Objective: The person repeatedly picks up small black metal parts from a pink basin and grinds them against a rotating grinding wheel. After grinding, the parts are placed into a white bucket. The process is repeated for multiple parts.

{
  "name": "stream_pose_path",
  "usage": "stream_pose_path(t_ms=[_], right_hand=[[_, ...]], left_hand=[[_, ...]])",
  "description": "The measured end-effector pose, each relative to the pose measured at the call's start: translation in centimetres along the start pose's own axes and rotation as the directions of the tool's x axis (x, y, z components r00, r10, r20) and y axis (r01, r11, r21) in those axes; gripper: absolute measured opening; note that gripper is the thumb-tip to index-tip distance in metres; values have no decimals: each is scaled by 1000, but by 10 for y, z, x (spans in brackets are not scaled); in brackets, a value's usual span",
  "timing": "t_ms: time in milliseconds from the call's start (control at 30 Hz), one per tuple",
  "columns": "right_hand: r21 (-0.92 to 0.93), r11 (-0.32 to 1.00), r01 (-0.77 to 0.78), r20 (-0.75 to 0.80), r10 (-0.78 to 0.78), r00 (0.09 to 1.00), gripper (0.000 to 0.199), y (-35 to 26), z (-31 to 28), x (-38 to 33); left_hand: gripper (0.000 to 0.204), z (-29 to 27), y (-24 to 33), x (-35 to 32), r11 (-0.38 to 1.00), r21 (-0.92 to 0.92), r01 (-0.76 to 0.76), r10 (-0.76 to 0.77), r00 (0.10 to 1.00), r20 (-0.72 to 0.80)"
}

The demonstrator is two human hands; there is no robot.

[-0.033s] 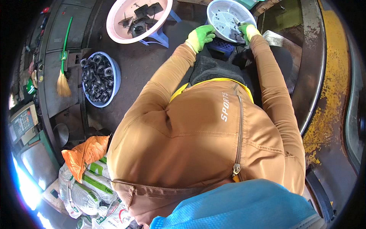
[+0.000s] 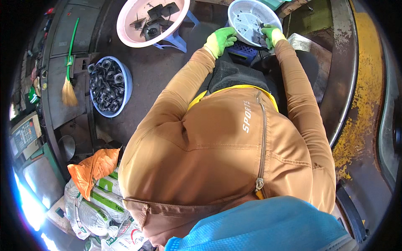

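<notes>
A pale blue-white plastic basket (image 2: 245,12) with a slotted bottom stands in front of me, small black pieces (image 2: 258,39) in its near right part. My right hand (image 2: 274,35), in a green and pale yellow glove, reaches over the right rim with fingers bent in among these pieces; what lies between the fingertips is too small to make out. My left hand (image 2: 220,42), gloved alike, is by the basket's near left rim, fingers stretched and slightly apart. Whether they touch the rim is unclear.
A blue plastic stool (image 2: 243,51) stands below the basket. To the left, a pink basin (image 2: 121,31) with black parts rests on another blue stool (image 2: 173,41). A blue tub (image 2: 129,83) of black funnel-like parts, a broom (image 2: 69,90) and sacks (image 2: 98,213) lie further left.
The fingers of my right hand have shifted slightly inside the basket. The black pieces lie a little differently, more gathered near that hand. My left hand stays in place.
</notes>
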State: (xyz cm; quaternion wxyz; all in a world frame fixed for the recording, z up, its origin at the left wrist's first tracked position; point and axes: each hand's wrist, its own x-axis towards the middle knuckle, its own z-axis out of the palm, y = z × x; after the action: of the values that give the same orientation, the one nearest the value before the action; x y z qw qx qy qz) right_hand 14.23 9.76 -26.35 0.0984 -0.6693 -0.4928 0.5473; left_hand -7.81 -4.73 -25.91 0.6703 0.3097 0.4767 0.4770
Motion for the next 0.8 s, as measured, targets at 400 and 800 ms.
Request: stream_pose_path(t_ms=[400, 800], right_hand=[[809, 582, 87, -84, -33, 996, 47, 41, -14, -25], [750, 561, 351, -303, -181, 936, 40, 14, -171, -50]], left_hand=[[76, -12, 44, 29, 901, 170, 398, -350, 901, -256], [57, -38, 47, 109, -84, 737, -671, 747, 447, 492]])
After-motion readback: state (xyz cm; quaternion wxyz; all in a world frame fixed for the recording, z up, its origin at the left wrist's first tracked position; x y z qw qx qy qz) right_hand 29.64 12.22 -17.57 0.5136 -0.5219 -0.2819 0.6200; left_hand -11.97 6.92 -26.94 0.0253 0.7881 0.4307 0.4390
